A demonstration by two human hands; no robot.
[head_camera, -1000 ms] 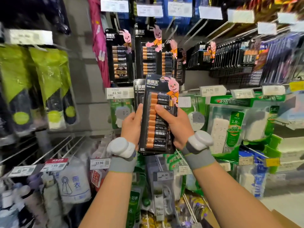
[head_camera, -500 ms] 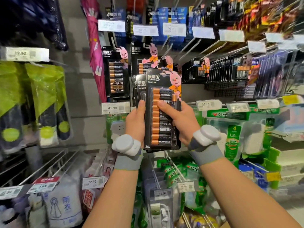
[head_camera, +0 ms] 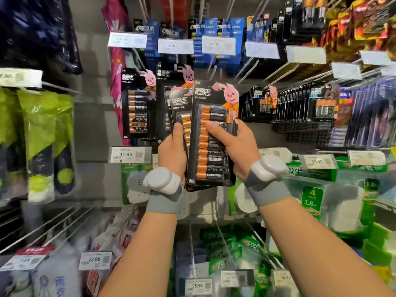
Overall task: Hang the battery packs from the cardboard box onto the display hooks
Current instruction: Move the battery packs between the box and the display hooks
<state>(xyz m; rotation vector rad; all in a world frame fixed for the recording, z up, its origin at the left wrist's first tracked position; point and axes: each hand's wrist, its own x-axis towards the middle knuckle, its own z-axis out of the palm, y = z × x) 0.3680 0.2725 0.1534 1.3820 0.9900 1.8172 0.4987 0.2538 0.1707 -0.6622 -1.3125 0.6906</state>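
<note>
The right hand (head_camera: 237, 148) grips the front battery pack (head_camera: 212, 146) at mid-frame, thumb laid across its face, fingers curled behind its 3 o'clock edge. The pack stands upright, long axis vertical, bunny header toward 12 o'clock. At its 9 o'clock the left hand (head_camera: 171, 151) clasps the rear packs (head_camera: 177, 103) fanned just behind. Beyond, toward 11 o'clock, hanging packs (head_camera: 137, 103) face outward; display hooks (head_camera: 245, 70) jut at 1 o'clock

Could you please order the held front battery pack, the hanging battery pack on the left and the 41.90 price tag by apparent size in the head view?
1. held front battery pack, though it is nearest the camera
2. hanging battery pack on the left
3. 41.90 price tag
</note>
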